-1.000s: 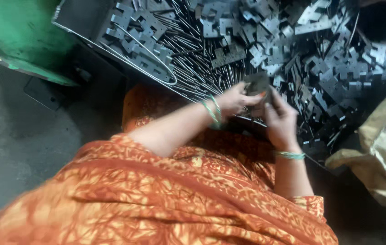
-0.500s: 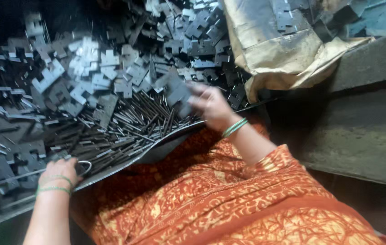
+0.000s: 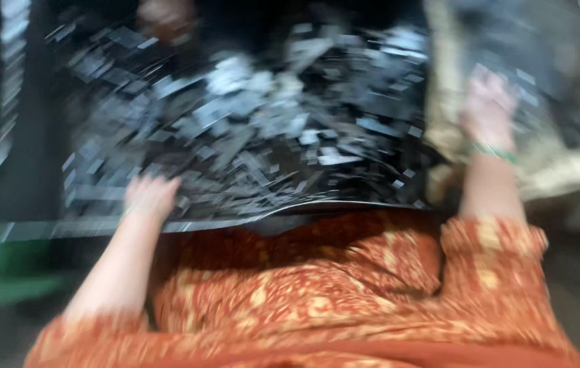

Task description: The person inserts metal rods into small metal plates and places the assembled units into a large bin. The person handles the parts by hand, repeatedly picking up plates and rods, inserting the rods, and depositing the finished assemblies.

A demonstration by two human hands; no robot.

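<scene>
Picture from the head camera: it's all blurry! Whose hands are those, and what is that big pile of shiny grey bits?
The camera sits on a person's head and looks down, so you see that person's own two arms reaching forward. It is blurry because the head was moving.

The left hand is at the near edge of a big dark tray. The tray is heaped with small flat grey metal pieces. The hand seems to rest on the pieces there, but the blur hides whether it holds one.

The right hand is stretched out to the right, over a crumpled tan sack beside the tray. It has a green bangle on the wrist. Whether the fingers grip anything cannot be told.

The orange patterned cloth at the bottom is the person's clothing, seen from above.
</scene>
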